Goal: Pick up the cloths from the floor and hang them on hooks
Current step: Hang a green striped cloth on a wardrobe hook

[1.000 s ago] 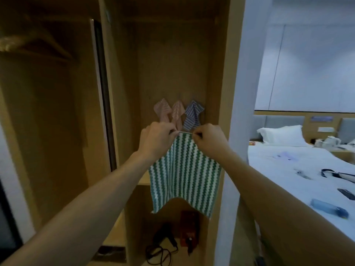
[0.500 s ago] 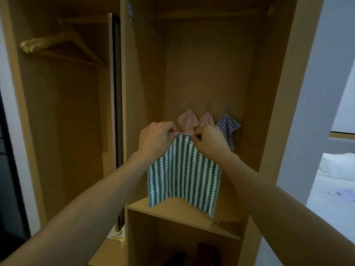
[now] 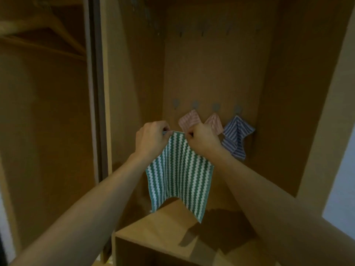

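- Your left hand [image 3: 151,140] and right hand [image 3: 201,140] pinched the green-and-white zigzag-striped cloth [image 3: 179,173] by its top edge, apparently spreading its loop.
- The empty grey wall hook [image 3: 175,103] waited at far left.

A single head-worn view looks forward and slightly down into an open wooden wardrobe compartment, facing its back panel [image 3: 211,73] almost square on. The camera stands close: both forearms reach in from the lower corners and meet just below and in front of the lower row of hooks [image 3: 195,105] on that panel. The shelf [image 3: 163,233] lies under the hooks at the bottom edge; a wooden hanger [image 3: 48,29] shows blurred far left of the panel. No second view exists.
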`<state>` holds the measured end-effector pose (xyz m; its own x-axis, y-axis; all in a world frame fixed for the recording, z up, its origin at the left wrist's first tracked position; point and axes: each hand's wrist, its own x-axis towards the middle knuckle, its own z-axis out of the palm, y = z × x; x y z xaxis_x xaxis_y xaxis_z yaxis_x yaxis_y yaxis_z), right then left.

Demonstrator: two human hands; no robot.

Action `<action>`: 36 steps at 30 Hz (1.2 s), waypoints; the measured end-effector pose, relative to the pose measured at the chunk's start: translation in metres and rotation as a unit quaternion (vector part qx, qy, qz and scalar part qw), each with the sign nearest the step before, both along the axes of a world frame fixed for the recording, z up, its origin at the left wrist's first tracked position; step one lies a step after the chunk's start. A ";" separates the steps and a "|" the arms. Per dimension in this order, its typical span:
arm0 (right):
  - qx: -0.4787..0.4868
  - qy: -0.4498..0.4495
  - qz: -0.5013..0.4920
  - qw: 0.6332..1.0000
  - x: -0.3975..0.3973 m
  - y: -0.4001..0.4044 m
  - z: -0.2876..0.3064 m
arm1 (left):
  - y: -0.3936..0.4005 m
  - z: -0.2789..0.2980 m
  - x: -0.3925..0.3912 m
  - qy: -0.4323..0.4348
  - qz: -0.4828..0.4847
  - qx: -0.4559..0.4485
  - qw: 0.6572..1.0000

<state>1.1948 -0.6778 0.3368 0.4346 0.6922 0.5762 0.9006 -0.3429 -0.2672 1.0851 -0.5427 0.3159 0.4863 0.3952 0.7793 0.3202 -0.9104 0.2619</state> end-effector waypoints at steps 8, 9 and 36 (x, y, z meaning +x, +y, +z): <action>-0.004 0.035 -0.026 0.999 0.074 0.092 0.002 | 0.094 -0.006 0.083 -0.009 -0.046 -0.054 0.997; 0.004 0.048 -0.028 0.998 0.083 0.104 0.003 | 0.105 -0.005 0.093 -0.008 -0.056 -0.063 0.996; 0.012 0.053 -0.128 0.990 0.237 0.261 0.038 | 0.243 0.023 0.273 -0.091 -0.021 -0.106 0.990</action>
<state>1.4321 -0.4172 0.3745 0.6535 0.5374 0.5330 0.7509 -0.5491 -0.3670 1.3577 -0.2999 0.3393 0.3658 0.5413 0.7571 0.2129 -0.8405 0.4981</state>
